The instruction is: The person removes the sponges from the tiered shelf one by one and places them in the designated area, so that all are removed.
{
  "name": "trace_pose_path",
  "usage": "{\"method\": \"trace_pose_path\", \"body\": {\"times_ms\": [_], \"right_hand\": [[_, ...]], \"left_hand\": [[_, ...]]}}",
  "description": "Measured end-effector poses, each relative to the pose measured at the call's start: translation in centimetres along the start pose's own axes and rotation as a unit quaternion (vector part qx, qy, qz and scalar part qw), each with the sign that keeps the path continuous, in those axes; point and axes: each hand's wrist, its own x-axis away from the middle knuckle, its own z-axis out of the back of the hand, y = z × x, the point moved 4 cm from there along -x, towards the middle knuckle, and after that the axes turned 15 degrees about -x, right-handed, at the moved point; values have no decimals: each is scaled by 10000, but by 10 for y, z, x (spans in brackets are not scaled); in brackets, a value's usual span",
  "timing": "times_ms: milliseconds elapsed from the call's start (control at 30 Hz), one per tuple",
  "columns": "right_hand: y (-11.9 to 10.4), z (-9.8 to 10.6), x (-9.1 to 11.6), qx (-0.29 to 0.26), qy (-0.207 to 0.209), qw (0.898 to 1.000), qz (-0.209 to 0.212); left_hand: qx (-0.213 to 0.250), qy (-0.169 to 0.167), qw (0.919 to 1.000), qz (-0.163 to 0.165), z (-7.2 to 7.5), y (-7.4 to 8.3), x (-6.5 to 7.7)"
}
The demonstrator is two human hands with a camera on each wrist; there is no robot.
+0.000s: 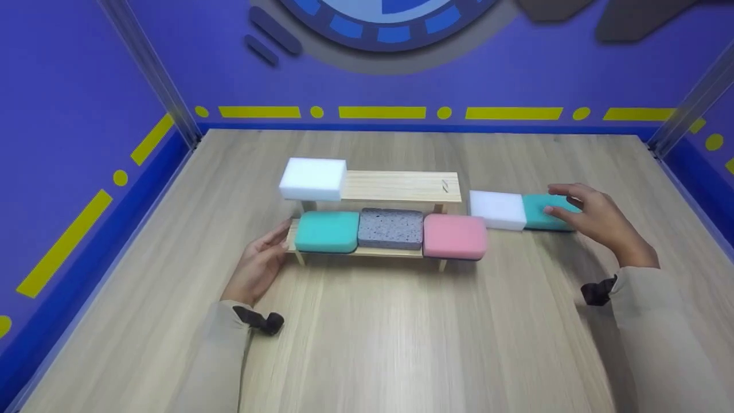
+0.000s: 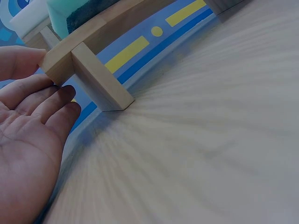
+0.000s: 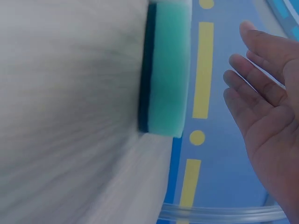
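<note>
Right hand point(image 1: 602, 222) — above rightmost teal sponge point(image 1: 536, 213)

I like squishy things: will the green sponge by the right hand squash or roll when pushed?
The green sponge looks like foam, so it'd probably squash and feel light. It lies flat with straight edges, so it likely won't roll. Pushed left, it might nudge the white block beside it.

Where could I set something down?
The upper shelf is bare right of its white sponge; so is the tabletop in front of the lower shelf, between the sleeves. The lower shelf is crowded: teal sponge, speckled gray block, pink sponge.
</note>
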Motion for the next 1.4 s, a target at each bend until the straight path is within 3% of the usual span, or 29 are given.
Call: {"method": "trace_pose_path", "body": {"times_ms": [167,600,1000,1400], "right_hand": [[-16,-4,-6,81,-34,9999,-92],[-59,-22,-26,-6,-90,9997,227],[-98,-40,-42,-7,-354,9977,580],[-138,-57,-64,-23,-582,9899,1296]], "left_hand": [[58,49,10000,-5,0,0,0],[290,70,9995,-96,-1,-2,1],[80,13,9999,-76,-1,0,0],[215,22,9997,-91,-1,-1,1]]}}
